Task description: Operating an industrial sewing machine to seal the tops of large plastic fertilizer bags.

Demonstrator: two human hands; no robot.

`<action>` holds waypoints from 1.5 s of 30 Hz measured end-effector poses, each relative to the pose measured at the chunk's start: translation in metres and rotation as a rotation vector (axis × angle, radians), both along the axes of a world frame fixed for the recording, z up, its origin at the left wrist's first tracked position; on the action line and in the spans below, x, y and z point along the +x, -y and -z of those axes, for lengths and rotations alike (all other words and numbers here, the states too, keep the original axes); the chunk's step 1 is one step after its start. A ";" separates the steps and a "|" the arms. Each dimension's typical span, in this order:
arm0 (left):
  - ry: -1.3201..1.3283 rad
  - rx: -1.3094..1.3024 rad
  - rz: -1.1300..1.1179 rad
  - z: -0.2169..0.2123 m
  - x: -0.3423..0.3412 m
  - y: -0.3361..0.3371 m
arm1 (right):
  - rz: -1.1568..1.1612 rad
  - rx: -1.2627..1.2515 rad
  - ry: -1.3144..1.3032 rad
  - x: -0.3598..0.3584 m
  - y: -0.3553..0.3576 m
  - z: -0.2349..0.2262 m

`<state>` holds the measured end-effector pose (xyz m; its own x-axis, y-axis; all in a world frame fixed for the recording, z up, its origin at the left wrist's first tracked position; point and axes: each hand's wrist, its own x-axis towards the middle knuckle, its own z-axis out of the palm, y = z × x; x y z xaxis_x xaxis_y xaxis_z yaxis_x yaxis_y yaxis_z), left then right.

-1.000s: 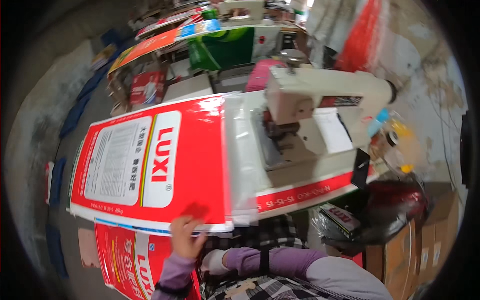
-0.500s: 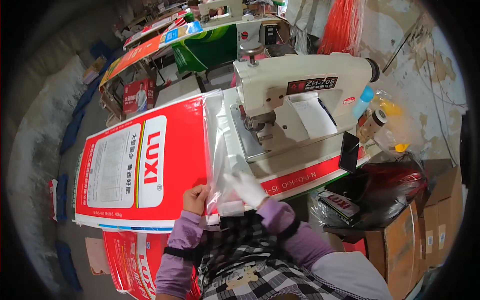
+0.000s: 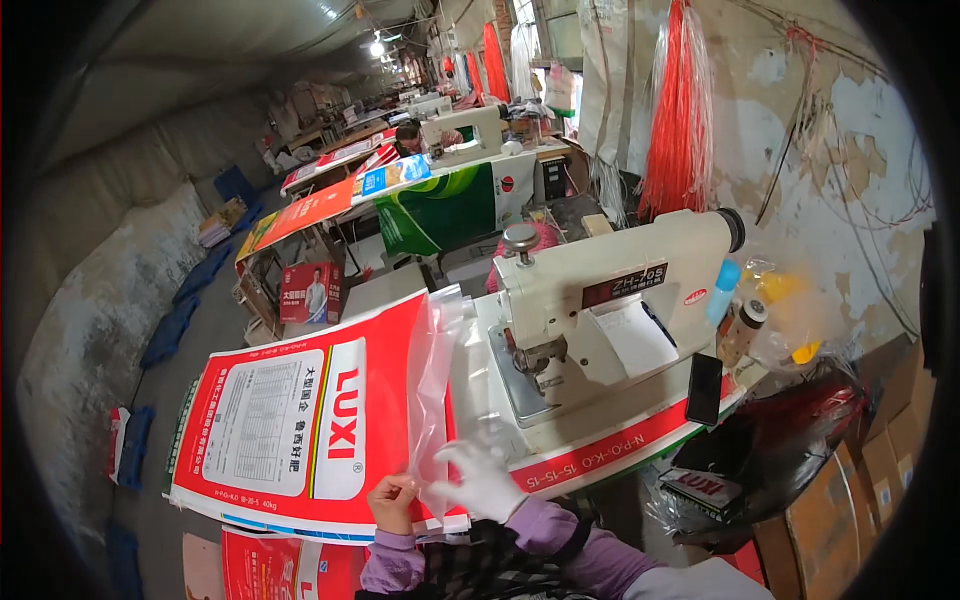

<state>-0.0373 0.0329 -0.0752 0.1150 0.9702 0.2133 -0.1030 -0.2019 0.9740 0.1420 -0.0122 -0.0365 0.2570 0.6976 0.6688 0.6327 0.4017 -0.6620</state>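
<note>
A stack of flat red-and-white printed woven sacks (image 3: 385, 350) lies on the sewing table. A clear plastic liner (image 3: 428, 385) sticks out along the right edge of the top sack. At the near end of that edge, my bare left hand (image 3: 393, 502) pinches the liner between thumb and fingers. My right hand (image 3: 480, 482), in a white glove, is just beside it over the plastic, thumb and fingers apart. Right of the sacks stands a cream industrial sewing machine (image 3: 620, 265), its needle area away from both hands.
A black phone (image 3: 704, 390), a blue bottle (image 3: 723, 290) and a thread spool (image 3: 743, 325) sit at the table's right. A notepad (image 3: 622, 340) with a pen rests on the machine bed. Cardboard boxes (image 3: 815, 515) stand lower right; more sewing tables and a person are farther back.
The view has tilted up, showing more of the room. My right hand has lifted from lying flat on the plastic, its fingers now bent and apart. My left hand still pinches the liner.
</note>
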 end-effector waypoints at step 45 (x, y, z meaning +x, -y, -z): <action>-0.855 0.055 0.176 0.009 0.018 -0.019 | -0.198 -0.302 -0.510 -0.045 0.007 0.041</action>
